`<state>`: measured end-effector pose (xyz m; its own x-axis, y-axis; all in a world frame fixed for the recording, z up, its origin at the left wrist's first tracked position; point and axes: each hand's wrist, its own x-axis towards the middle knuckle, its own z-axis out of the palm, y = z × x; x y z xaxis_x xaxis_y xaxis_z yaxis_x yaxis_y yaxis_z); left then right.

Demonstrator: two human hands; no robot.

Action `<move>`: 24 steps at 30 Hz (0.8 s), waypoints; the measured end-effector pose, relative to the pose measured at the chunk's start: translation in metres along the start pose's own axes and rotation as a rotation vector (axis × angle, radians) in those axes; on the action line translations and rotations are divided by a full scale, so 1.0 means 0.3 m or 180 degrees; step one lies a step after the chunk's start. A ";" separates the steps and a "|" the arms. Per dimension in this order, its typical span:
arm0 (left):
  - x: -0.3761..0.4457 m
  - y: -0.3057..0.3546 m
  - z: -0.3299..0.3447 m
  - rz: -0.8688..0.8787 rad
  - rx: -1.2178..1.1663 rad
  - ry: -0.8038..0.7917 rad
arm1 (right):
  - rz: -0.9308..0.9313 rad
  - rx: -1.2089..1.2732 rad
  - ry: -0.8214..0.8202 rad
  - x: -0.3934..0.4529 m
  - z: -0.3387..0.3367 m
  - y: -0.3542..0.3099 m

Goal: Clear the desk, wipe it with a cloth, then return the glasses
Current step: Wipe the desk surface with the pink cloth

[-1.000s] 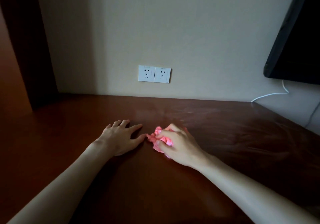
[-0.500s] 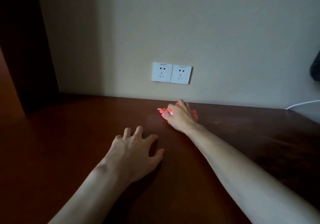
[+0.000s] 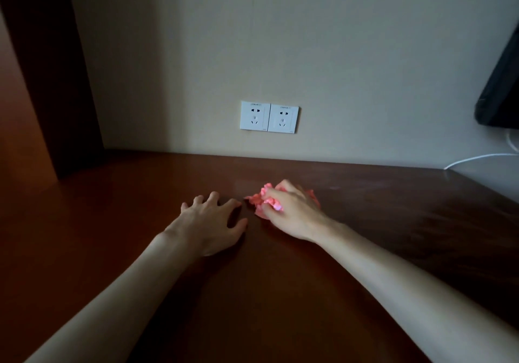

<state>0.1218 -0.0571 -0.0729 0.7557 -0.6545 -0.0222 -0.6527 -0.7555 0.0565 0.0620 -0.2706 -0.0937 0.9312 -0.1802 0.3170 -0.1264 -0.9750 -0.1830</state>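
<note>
Right hand [image 3: 292, 211]: grip bunched round crumpled pink cloth [image 3: 262, 204] on glossy dark-brown wooden desk [image 3: 112, 222]. Left hand [image 3: 209, 223]: fingers splayed wide, resting on desk.

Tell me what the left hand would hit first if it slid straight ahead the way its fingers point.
Probably nothing on the desk: the left hand points forward and slightly right, passing left of the pink cloth in the right hand. Bare wood runs to the wall below the sockets, though depth is uncertain.

Crumpled pink cloth [image 3: 262, 200] on dark wooden desk [image 3: 280, 292], mid-desk
</note>
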 end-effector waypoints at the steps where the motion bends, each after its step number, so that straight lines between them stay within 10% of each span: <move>1: -0.002 -0.002 -0.004 0.0001 0.0003 0.0005 | -0.0026 0.0022 0.0005 -0.012 0.004 0.003; 24: 0.013 -0.034 0.007 0.0143 0.0106 -0.0158 | 0.0659 -0.0037 0.0000 0.562 0.159 0.079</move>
<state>0.1313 -0.0520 -0.0757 0.7225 -0.6879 -0.0701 -0.6880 -0.7252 0.0254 0.2323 -0.3178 -0.0889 0.8849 -0.3769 0.2736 -0.3190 -0.9185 -0.2335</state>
